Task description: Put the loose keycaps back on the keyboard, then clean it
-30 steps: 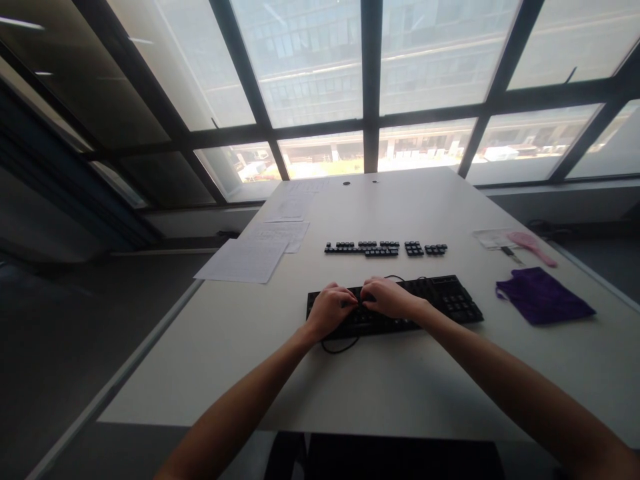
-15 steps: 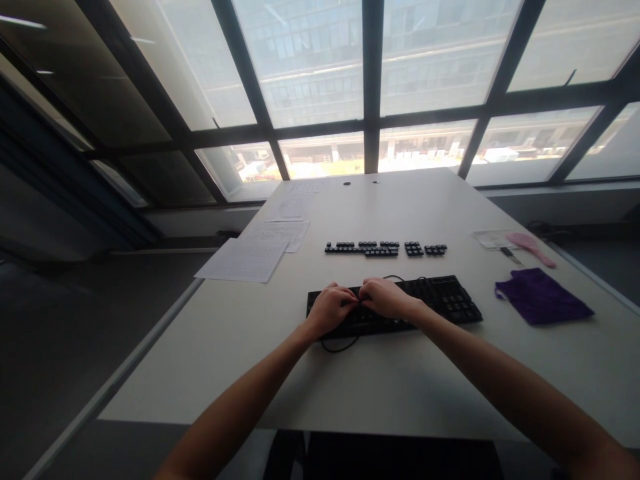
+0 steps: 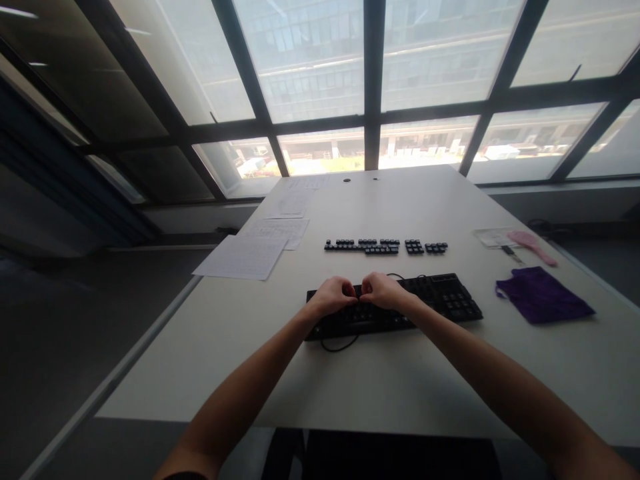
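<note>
A black keyboard (image 3: 370,323) lies across the table in front of me, its cable looped out below the near edge. Over its left-centre part, my left hand (image 3: 334,295) has its fingers curled and pinched together. My right hand (image 3: 384,292) faces it closely, also with thumb and fingers closed. Both sets of fingertips meet at the keys, and whatever they grip there is too small and hidden to make out. Behind the keyboard, several loose dark keycaps (image 3: 383,251) stand in rows on the table, with further groups of keycaps (image 3: 414,247) to their right.
Printed sheets of paper (image 3: 243,257) lie along the left side of the white table (image 3: 210,373). To the right are a purple cloth pouch (image 3: 545,297), a pink hairbrush-like object (image 3: 533,247), a small dark-handled tool (image 3: 511,254) and a clear bag (image 3: 487,237).
My left hand has shifted slightly up, its fingers now more curled. The right hand has tilted a little, and both stay over the same part of the keyboard.
</note>
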Demonstrator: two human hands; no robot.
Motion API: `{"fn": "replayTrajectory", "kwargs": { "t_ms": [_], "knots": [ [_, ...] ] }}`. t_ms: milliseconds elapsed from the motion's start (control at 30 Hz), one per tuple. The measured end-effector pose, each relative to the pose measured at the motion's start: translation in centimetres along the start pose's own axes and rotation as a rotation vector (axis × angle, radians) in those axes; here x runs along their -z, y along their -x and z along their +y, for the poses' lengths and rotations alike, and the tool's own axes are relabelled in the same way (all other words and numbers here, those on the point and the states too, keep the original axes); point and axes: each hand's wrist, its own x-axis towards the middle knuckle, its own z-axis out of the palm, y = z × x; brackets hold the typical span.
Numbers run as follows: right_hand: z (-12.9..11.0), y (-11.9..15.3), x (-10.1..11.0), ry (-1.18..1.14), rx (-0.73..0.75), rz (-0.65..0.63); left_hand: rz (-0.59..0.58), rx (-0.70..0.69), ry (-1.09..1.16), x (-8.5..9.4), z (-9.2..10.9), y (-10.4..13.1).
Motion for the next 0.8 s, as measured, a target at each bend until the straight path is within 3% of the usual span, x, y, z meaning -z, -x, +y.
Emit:
{"fn": "replayTrajectory", "kwargs": {
  "t_ms": [267, 600, 667, 800],
  "knots": [
    [-0.8, -0.3, 0.3, 0.142, -0.064, -0.027, -0.042, 0.048, -0.092, 0.1, 0.3, -0.8],
    [-0.4, -0.1, 0.0, 0.096, -0.032, -0.014, -0.075, 0.027, -0.079, 0.4, 0.0, -1.0],
    [0.3, -0.2, 0.2, 0.048, -0.017, 0.041, -0.032, 0.001, -0.042, 0.7, 0.1, -1.3],
    [2.9, -1.6, 1.2, 0.001, -0.078, 0.334, 0.225, -0.062, -0.086, 0.8, 0.5, -3.4]
  ]
}}
